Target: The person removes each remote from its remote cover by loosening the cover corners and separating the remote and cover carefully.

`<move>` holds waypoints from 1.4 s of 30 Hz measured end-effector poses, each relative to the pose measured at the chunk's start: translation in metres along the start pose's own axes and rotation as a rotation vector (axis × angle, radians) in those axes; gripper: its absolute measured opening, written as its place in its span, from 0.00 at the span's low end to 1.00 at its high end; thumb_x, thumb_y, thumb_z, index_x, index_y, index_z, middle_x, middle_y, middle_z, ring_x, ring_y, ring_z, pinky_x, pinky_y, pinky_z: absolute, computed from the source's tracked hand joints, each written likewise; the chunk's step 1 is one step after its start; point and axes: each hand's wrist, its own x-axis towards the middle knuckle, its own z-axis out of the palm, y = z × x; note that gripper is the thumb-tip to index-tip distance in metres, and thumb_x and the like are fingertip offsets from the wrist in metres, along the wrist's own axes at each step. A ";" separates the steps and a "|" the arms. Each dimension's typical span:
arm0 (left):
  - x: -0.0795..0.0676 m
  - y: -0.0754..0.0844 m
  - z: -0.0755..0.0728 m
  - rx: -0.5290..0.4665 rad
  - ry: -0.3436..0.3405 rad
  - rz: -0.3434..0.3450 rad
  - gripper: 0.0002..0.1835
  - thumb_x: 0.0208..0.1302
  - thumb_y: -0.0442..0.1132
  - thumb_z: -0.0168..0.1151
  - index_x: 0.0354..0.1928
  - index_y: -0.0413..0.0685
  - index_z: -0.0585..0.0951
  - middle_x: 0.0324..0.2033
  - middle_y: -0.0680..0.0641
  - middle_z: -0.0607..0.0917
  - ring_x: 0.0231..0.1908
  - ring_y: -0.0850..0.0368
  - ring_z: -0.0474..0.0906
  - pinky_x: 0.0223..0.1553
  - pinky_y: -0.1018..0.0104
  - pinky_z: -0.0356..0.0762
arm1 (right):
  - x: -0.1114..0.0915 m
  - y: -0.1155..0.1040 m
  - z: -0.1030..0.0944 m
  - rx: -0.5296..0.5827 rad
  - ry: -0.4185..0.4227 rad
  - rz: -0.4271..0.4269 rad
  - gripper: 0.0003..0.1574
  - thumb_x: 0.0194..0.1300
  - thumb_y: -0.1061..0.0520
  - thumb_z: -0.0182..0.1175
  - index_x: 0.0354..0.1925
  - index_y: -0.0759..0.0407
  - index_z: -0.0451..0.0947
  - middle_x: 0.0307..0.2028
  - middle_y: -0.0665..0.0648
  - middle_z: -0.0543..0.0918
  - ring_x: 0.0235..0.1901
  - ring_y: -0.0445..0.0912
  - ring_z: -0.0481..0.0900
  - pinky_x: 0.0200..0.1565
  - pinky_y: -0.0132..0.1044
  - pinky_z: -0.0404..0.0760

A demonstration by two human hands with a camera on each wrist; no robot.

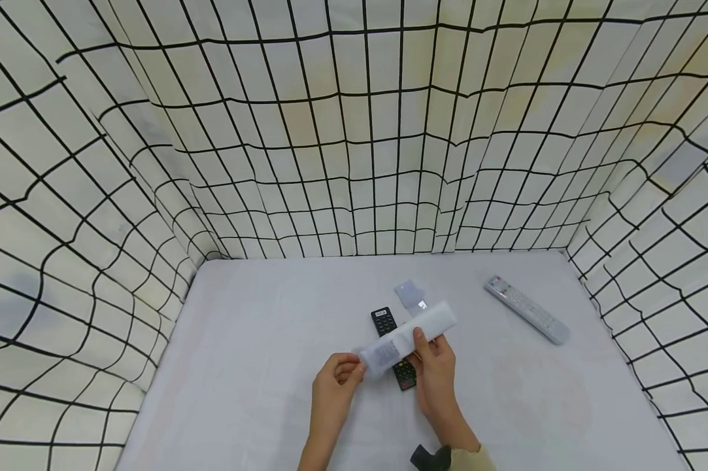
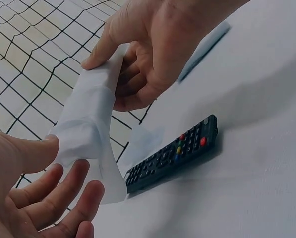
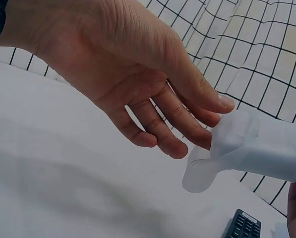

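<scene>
Working at one end of the white sleeve [image 1: 399, 345] seems the step: the right hand [image 1: 436, 367] is gripping it over the black remote [image 1: 404, 375], the left hand [image 1: 335, 384] is pinching that end, the next move likely calling for a gentle pull

There are two remotes [image 1: 383, 320] [image 1: 527, 309] (one black, the other grey), along with one table [image 1: 242, 314], one white wrapper [image 1: 436, 322] and one small translucent packet [image 1: 409, 292]. There is one left hand [image 1: 336, 383] and one right hand [image 1: 438, 379], two hands altogether, plus one dark wristband [image 1: 437, 459].
</scene>
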 end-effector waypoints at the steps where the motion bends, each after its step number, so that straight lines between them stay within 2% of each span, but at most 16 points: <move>1: 0.000 0.002 0.002 0.009 0.006 -0.003 0.12 0.67 0.40 0.72 0.47 0.42 0.84 0.38 0.46 0.91 0.35 0.63 0.85 0.38 0.74 0.83 | 0.000 0.000 -0.001 0.006 0.004 0.005 0.35 0.78 0.47 0.60 0.73 0.61 0.64 0.64 0.60 0.79 0.57 0.42 0.84 0.55 0.33 0.84; 6: 0.001 0.006 0.010 0.082 0.018 -0.011 0.14 0.67 0.43 0.72 0.49 0.42 0.84 0.38 0.48 0.92 0.33 0.63 0.85 0.34 0.74 0.82 | 0.003 0.000 -0.005 0.045 0.013 0.029 0.35 0.78 0.46 0.59 0.74 0.59 0.63 0.62 0.54 0.79 0.58 0.42 0.82 0.56 0.32 0.83; 11: 0.004 0.009 0.013 0.102 0.019 -0.016 0.14 0.68 0.43 0.71 0.48 0.42 0.85 0.37 0.48 0.92 0.30 0.63 0.83 0.31 0.73 0.79 | 0.006 -0.002 -0.006 0.095 0.018 0.046 0.36 0.78 0.46 0.59 0.74 0.58 0.63 0.63 0.54 0.78 0.59 0.43 0.82 0.59 0.34 0.83; 20: 0.010 0.012 0.016 0.118 0.037 0.041 0.09 0.66 0.43 0.73 0.41 0.44 0.88 0.33 0.49 0.91 0.28 0.64 0.80 0.28 0.73 0.76 | 0.009 -0.008 -0.004 0.116 0.031 0.051 0.35 0.79 0.46 0.58 0.75 0.58 0.63 0.66 0.56 0.76 0.60 0.43 0.81 0.59 0.35 0.83; 25: 0.009 0.015 0.020 0.081 0.049 0.082 0.05 0.67 0.40 0.72 0.36 0.48 0.86 0.28 0.51 0.89 0.26 0.64 0.77 0.28 0.72 0.74 | 0.012 -0.011 -0.006 0.110 0.034 0.040 0.37 0.79 0.45 0.57 0.75 0.60 0.62 0.67 0.56 0.75 0.59 0.43 0.81 0.58 0.36 0.84; 32: 0.005 0.019 0.024 0.022 0.064 0.168 0.04 0.68 0.36 0.71 0.34 0.50 0.84 0.30 0.53 0.88 0.29 0.65 0.79 0.32 0.72 0.76 | 0.013 -0.016 -0.009 0.132 0.002 0.034 0.37 0.79 0.45 0.57 0.77 0.56 0.59 0.73 0.62 0.67 0.63 0.45 0.79 0.61 0.35 0.83; 38: 0.005 0.018 0.025 -0.093 0.089 0.149 0.03 0.69 0.35 0.68 0.36 0.48 0.83 0.29 0.47 0.87 0.26 0.64 0.76 0.29 0.73 0.71 | 0.015 -0.018 -0.008 0.136 -0.011 0.013 0.39 0.79 0.47 0.57 0.78 0.58 0.57 0.73 0.61 0.66 0.64 0.47 0.78 0.62 0.37 0.82; 42: 0.003 0.017 0.027 -0.186 0.113 0.134 0.02 0.70 0.34 0.66 0.37 0.46 0.83 0.29 0.48 0.85 0.25 0.64 0.75 0.29 0.73 0.70 | 0.015 -0.019 -0.007 0.146 0.002 0.010 0.38 0.79 0.47 0.57 0.77 0.58 0.57 0.71 0.59 0.68 0.63 0.47 0.78 0.61 0.37 0.83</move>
